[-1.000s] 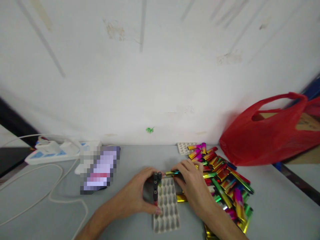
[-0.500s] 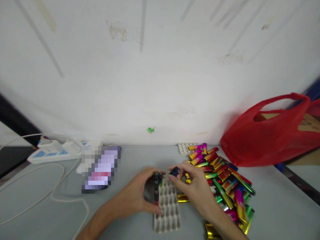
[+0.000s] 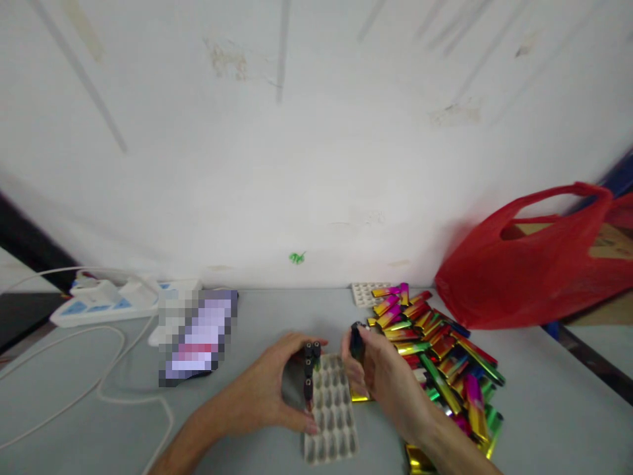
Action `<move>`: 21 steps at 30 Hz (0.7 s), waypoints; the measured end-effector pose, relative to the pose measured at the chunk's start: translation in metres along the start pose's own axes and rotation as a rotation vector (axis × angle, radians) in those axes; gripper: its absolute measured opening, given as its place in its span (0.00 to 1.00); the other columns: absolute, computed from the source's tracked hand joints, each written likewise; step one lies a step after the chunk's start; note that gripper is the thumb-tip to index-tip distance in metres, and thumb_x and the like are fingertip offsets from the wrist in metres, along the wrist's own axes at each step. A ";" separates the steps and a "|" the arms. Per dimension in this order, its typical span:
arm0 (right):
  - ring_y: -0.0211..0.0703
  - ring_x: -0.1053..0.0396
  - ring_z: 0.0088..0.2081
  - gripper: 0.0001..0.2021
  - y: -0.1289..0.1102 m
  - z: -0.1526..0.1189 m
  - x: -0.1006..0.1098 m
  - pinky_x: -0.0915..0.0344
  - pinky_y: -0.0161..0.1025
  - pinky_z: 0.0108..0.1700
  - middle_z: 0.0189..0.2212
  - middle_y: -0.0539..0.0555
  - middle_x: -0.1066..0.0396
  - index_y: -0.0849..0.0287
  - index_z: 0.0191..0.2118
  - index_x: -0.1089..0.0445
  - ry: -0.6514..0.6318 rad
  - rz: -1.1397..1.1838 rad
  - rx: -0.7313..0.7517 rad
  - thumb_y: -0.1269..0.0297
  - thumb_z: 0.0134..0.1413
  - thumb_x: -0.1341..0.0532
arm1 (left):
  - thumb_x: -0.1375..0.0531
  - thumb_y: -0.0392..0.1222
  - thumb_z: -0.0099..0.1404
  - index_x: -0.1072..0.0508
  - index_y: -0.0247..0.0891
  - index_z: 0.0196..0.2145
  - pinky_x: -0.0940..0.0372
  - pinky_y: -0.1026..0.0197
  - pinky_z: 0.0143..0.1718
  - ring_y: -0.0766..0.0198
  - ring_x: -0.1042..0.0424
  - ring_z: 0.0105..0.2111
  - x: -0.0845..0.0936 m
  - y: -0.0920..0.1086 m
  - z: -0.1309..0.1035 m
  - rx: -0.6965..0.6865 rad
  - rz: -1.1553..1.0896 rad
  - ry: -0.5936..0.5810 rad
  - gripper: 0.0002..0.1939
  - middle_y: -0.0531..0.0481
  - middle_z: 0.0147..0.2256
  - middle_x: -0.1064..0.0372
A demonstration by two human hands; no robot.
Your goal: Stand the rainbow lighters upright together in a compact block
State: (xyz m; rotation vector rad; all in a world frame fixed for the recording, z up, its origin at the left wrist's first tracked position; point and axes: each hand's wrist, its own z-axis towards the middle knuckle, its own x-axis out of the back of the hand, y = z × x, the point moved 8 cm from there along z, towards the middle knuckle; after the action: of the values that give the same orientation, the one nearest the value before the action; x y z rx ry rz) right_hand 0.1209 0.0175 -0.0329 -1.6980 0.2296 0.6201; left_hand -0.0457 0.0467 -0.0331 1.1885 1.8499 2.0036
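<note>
A pale moulded tray (image 3: 335,409) with rows of small hollows lies in front of me. Along its left side and far corner stand several black-ended shiny tubes (image 3: 309,373), upright. My left hand (image 3: 270,386) curves around the tray's left edge, thumb on the near side and fingertips by the far tubes. To the right of the tray, my right hand (image 3: 383,373) is raised and closed around another black-ended tube (image 3: 356,338). Its dark tip points up, while the fingers hide most of its lower part.
Many shiny coloured tubes (image 3: 445,359) lie heaped at the right. A second pale tray (image 3: 363,295) sits near the wall, partly under tubes. A red plastic bag (image 3: 524,270) stands far right. At left are a pixelated phone (image 3: 205,330), a power strip (image 3: 106,303) and a white cable (image 3: 133,397).
My right hand has drawn slightly rightward from the tray's far end and turned, so the held tube now stands more upright. My left hand and the tray stay nearly in place.
</note>
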 end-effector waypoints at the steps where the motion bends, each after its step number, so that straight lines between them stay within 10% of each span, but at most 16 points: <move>1: 0.38 0.46 0.26 0.28 0.001 0.000 -0.001 0.44 0.35 0.30 0.23 0.46 0.41 0.58 0.30 0.28 -0.002 0.032 -0.030 0.35 0.65 0.33 | 0.15 0.54 0.46 0.28 0.48 0.68 0.35 0.42 0.70 0.36 0.27 0.63 0.000 -0.001 -0.001 0.004 0.000 0.000 0.54 0.48 0.63 0.25; 8: 0.40 0.41 0.26 0.31 0.005 0.003 0.002 0.38 0.37 0.31 0.24 0.46 0.39 0.56 0.28 0.31 0.032 0.113 -0.055 0.31 0.57 0.29 | 0.15 0.55 0.48 0.30 0.46 0.70 0.36 0.37 0.70 0.34 0.29 0.65 -0.001 -0.007 0.000 -0.014 0.029 0.012 0.56 0.41 0.66 0.28; 21: 0.29 0.61 0.17 0.27 0.000 -0.003 -0.002 0.64 0.33 0.19 0.20 0.37 0.43 0.52 0.37 0.37 0.085 -0.023 0.006 0.39 0.61 0.24 | 0.14 0.58 0.43 0.36 0.48 0.75 0.44 0.34 0.75 0.32 0.35 0.70 -0.004 -0.004 -0.003 -0.052 0.010 -0.040 0.66 0.38 0.71 0.34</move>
State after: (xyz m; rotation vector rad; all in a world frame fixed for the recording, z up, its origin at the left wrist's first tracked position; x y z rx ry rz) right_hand 0.1204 0.0146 -0.0315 -1.7211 0.2720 0.5302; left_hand -0.0462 0.0431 -0.0381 1.2171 1.7662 2.0055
